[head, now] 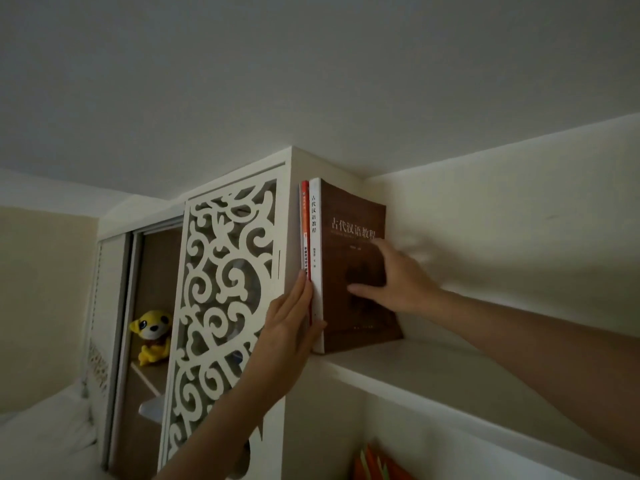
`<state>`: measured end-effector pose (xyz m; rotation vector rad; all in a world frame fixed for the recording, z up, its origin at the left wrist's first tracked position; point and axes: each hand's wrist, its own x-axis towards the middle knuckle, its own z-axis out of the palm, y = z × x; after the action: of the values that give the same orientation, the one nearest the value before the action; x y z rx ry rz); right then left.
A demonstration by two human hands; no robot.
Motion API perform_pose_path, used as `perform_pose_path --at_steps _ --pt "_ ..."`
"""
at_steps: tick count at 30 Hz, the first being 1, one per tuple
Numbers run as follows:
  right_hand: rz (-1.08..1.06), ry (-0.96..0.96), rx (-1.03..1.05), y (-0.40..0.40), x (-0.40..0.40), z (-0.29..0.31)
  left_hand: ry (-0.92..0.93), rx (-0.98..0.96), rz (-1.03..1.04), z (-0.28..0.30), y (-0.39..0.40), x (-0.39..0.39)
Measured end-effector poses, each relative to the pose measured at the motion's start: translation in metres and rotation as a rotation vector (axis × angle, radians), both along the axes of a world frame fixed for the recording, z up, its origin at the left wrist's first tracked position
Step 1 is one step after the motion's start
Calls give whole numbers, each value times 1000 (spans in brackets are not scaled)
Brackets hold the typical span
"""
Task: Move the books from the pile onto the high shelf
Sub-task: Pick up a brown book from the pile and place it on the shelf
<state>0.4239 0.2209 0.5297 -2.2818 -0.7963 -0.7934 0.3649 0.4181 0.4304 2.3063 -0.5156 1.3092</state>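
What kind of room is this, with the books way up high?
Probably a bedroom at home. A yellow plush toy sits in a cupboard behind a carved white sliding door, pale bedding lies at lower left, and a brown book stands on a high shelf near the ceiling.

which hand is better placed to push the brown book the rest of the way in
The right hand: its fingers lie flat on the thick brown book's cover. The left hand rests against the spines, beside the thin red book.
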Motion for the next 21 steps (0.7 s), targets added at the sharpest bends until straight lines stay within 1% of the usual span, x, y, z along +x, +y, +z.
perform_pose_path --at_steps 1,2,4,6,10,13,16,18,21 --pt "97 44 -32 11 -7 0 12 23 13 0 2 2" --pt "142 98 -60 23 -12 -1 23 43 25 1 4 3" --pt "105 156 -96 41 -15 -6 55 71 26 2 7 4" --pt "66 152 -59 49 -15 -15 87 61 -15 1 11 3" --pt "22 186 -78 52 -13 -36 71 -41 -87 -8 7 0" --pt "19 219 -104 59 -6 -39 44 -110 -120 -13 6 3" --pt "8 201 -103 64 -1 -40 69 -150 -138 -12 5 3" --pt "14 195 -89 64 -4 -39 98 -142 -119 -9 4 2" --pt "3 224 -50 53 -20 -32 101 -105 -2 -6 -2 -8"
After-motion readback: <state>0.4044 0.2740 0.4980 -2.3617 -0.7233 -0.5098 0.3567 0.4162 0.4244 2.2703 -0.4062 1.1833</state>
